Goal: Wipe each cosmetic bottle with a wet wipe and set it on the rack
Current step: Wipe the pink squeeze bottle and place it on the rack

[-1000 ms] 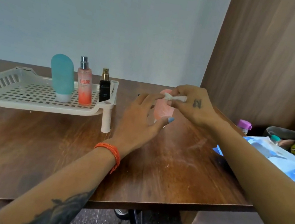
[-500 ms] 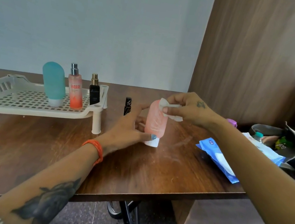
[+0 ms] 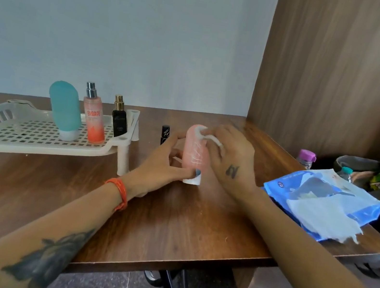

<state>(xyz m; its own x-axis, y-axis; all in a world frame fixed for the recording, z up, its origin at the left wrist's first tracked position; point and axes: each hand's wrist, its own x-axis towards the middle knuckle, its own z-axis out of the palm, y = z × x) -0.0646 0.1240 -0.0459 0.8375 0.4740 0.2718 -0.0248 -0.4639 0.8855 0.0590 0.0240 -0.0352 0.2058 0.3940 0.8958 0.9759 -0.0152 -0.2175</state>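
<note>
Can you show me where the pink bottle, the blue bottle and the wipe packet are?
pink bottle (image 3: 193, 156): head view, middle of its body.
blue bottle (image 3: 64, 106): head view, middle of its body.
wipe packet (image 3: 277, 188): head view, bare blue left end.

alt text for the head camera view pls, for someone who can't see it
At a wooden table, the left hand steadies an upright pink bottle while the right hand rubs a wet wipe on its top. A white rack at left holds three bottles; a blue wipes pack lies at right.
</note>
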